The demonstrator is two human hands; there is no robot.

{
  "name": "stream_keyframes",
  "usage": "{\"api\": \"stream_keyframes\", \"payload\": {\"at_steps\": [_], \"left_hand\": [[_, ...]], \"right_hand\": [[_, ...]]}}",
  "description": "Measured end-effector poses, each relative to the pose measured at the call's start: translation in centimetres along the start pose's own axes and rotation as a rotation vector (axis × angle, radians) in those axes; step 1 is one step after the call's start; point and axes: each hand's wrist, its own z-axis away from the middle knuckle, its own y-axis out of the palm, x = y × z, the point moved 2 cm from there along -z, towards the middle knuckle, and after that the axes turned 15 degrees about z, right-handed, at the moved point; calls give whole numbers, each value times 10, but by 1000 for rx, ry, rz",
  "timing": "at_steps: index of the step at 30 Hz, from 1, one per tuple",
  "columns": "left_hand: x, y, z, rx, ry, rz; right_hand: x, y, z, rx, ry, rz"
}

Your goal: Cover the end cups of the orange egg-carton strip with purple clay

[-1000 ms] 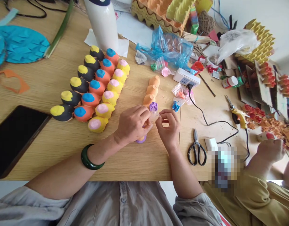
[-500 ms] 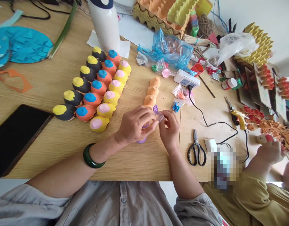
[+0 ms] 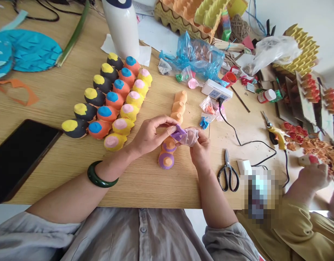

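My left hand (image 3: pixel 149 136) pinches the purple clay lump (image 3: pixel 179 133) at the mouth of the small clear bag (image 3: pixel 190 136) my right hand (image 3: pixel 201 150) grips, so I should pull gently, keeping both just above the bench (image 3: pixel 145 185).

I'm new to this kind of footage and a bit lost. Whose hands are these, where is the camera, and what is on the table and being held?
The camera sits on a person's head, looking down at their own bare hands. The left hand pinches a purple lump; the right hand holds a small clear bag against it. Below them on the wooden table lies an orange strip of cups. To the left are rows of painted cups and a dark phone; to the right, scissors and a glue gun. The hand at far right is another person's.
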Motion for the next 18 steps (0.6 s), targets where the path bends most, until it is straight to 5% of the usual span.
{"api": "stream_keyframes", "payload": {"at_steps": [10, 18], "left_hand": [[7, 3, 2, -249, -12, 45], [-1, 3, 2, -168, -74, -46]], "right_hand": [[10, 5, 3, 11, 181, -90], [8, -3, 1, -37, 121, -67]]}}
